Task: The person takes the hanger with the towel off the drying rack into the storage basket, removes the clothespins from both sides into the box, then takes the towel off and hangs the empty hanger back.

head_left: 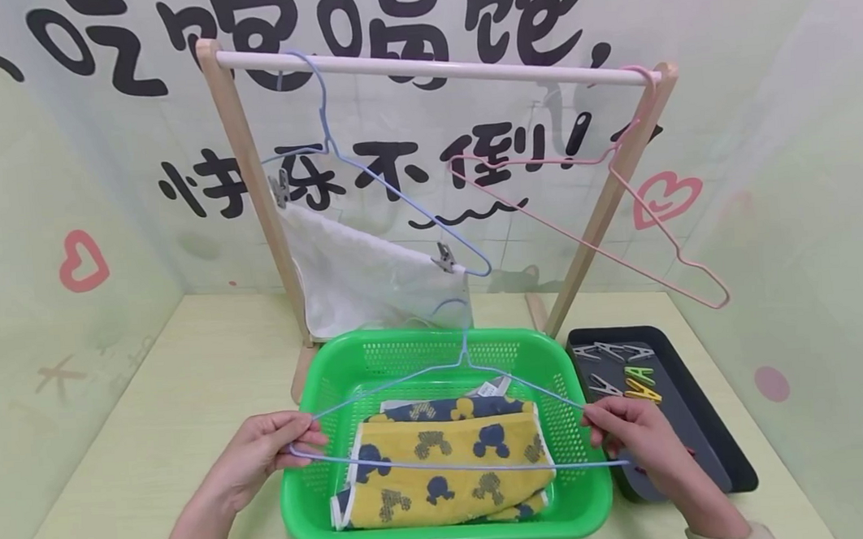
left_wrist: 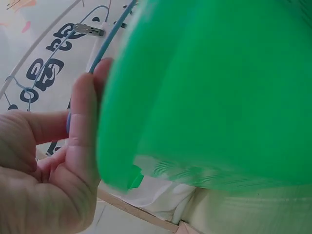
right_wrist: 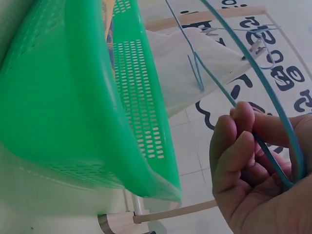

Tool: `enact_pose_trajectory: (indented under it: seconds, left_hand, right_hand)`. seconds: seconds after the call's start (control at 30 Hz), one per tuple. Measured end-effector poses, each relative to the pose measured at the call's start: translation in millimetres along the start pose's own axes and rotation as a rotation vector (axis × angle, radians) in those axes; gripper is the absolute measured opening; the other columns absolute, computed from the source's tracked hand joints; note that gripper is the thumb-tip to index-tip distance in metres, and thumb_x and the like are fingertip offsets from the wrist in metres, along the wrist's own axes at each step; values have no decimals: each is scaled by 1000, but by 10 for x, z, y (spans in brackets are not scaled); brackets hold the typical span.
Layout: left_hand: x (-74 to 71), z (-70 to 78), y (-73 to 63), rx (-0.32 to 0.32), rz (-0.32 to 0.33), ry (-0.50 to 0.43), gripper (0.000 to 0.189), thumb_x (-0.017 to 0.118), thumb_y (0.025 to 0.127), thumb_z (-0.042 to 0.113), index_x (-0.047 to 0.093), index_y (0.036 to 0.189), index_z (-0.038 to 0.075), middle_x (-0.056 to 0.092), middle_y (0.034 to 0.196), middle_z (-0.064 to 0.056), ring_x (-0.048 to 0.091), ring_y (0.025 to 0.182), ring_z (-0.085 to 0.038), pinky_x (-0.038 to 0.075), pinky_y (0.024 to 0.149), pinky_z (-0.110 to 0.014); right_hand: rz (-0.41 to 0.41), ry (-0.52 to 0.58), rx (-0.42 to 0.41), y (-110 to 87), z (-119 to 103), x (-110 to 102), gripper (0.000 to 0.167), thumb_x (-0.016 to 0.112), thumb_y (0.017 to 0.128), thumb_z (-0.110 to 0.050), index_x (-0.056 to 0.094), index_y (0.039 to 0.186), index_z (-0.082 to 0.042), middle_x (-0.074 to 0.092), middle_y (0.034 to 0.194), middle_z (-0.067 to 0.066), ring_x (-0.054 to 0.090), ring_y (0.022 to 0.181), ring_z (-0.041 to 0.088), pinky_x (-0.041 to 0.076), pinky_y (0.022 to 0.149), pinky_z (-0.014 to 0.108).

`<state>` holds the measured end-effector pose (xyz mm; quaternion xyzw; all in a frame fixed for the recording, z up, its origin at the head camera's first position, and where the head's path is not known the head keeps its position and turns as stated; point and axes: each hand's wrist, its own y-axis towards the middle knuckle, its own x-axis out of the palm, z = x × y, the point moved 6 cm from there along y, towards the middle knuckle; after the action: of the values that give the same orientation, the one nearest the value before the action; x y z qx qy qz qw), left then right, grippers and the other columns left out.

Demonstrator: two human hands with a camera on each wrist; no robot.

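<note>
Both hands hold a blue clothes hanger (head_left: 442, 467) level above the green basket (head_left: 448, 536), its hook pointing to the rack. The left hand (head_left: 268, 445) pinches its left corner between thumb and fingers. Near the right corner, the right hand (head_left: 634, 434) grips the sloping arm with curled fingers, seen closely in the right wrist view around the blue wire (right_wrist: 265, 151). Beneath the hanger, a folded yellow cloth (head_left: 448, 439) with blue and grey mouse-head shapes lies in the basket, with a dark blue patterned cloth (head_left: 442, 409) showing behind it.
Behind the basket stands a wooden rack with a white bar (head_left: 428, 64). A white towel (head_left: 373, 264) hangs there, clipped to another blue hanger (head_left: 398, 191). A pink hanger (head_left: 546, 215) hangs at the bar's right end. The dark tray (head_left: 692, 427) at right holds several clips (head_left: 638, 377).
</note>
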<state>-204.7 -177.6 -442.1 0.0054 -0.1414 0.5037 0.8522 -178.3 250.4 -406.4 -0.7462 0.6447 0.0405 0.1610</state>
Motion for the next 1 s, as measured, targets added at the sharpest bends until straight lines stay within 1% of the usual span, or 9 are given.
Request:
enact_pose_trajectory:
  seconds: [0.2, 0.33, 0.4, 0.53, 0.63, 0.7, 0.77, 0.87, 1.0]
  left_hand:
    - [60, -2, 29, 3, -32, 63, 24, 47, 99, 9, 70, 101, 15, 71, 93, -3, 68, 89, -14, 54, 79, -25]
    - [-1, 22, 16, 26, 41, 85, 20, 49, 98, 10, 67, 106, 8, 71, 97, -5, 67, 92, -15, 53, 83, -26]
    - [-72, 61, 1, 78, 150, 123, 23, 50, 98, 11, 64, 110, -3, 71, 96, -5, 68, 90, -15, 54, 81, -26]
    - [-235, 147, -32, 192, 426, 273, 35, 54, 97, 14, 55, 113, -17, 71, 93, -1, 68, 86, -12, 55, 76, -25]
    - [-341, 157, -15, 210, 550, 408, 38, 55, 96, 17, 54, 117, -15, 70, 99, 1, 65, 88, -4, 54, 77, -19]
    - [-402, 122, 31, 189, 566, 468, 41, 54, 97, 20, 52, 122, -11, 67, 109, -6, 62, 93, 1, 51, 80, -15]
    - [-453, 55, 91, 151, 545, 491, 45, 53, 98, 24, 49, 128, -9, 61, 121, -15, 58, 96, 5, 47, 82, -11]
    - [-502, -70, 186, 92, 483, 473, 54, 50, 98, 28, 39, 136, -9, 47, 134, -25, 52, 99, 11, 43, 85, -8]
    - [-515, -187, 282, 57, 424, 435, 60, 47, 99, 33, 33, 140, -8, 37, 141, -25, 45, 100, 17, 42, 87, -8]
  right_hand:
    - [96, 49, 8, -120, 57, -120, 29, 54, 96, -16, 60, 87, 11, 62, 63, 1, 64, 56, 15, 46, 43, 20]
    - [118, 70, -50, -214, 82, -267, 23, 53, 97, -12, 66, 82, -1, 64, 65, 2, 65, 56, 15, 47, 43, 22]
    - [119, 96, -98, -268, 85, -361, 23, 51, 97, -9, 67, 81, -5, 65, 65, 2, 65, 56, 14, 48, 42, 22]
    - [135, 128, -174, -398, 66, -569, 27, 47, 98, -3, 68, 82, -7, 66, 65, 1, 65, 56, 13, 48, 43, 21]
    - [187, 96, -184, -498, 49, -734, 28, 47, 98, -2, 69, 82, -9, 66, 66, 1, 65, 57, 13, 48, 44, 22]
    - [226, 71, -181, -559, 36, -842, 28, 47, 97, -2, 69, 83, -11, 66, 66, 1, 64, 57, 13, 48, 45, 22]
    - [249, 72, -211, -614, 8, -933, 28, 47, 97, 1, 70, 84, -9, 66, 67, 3, 64, 58, 12, 48, 45, 22]
    - [292, 83, -267, -690, -58, -1063, 29, 47, 95, 5, 71, 87, -9, 67, 68, 2, 63, 58, 11, 48, 46, 21]
    - [365, 84, -340, -771, -202, -1204, 30, 48, 94, 8, 72, 88, -8, 69, 68, 1, 63, 58, 9, 47, 46, 19]
